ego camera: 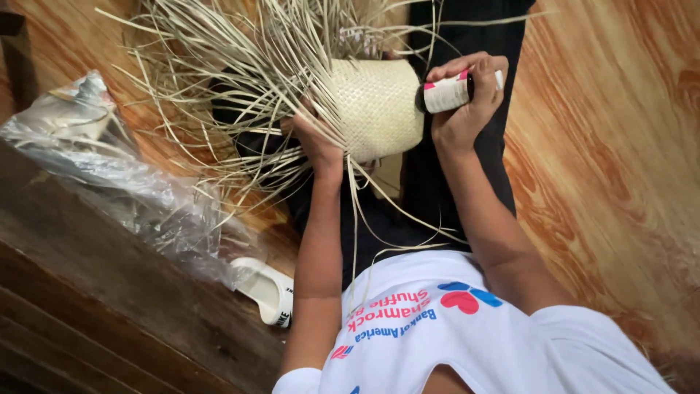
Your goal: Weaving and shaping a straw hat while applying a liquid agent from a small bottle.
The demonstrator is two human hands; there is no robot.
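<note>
Straw weaving (375,109) being steadied by gripping left hand (315,142); right hand (467,109) is clasping a small bottle (446,93) against it.

**Packages and labels in view**

1 small bottle (446,93), cylindrical, lying roughly level in the right hand (467,102), fingers (474,64) curled over its top. Dark cap end points toward the woven straw piece (375,109) and sits just beside it. Label wraps the body: white ground, pink-red patches at the edges, small dark print, not legible as shapes beyond that.

1 clear plastic bag (109,168), crumpled, lying on the wooden floor (612,182) at the left, beside a dark wooden plank edge. Grey-white reflections; contents cannot be made out.

No signs, no screens.
</note>
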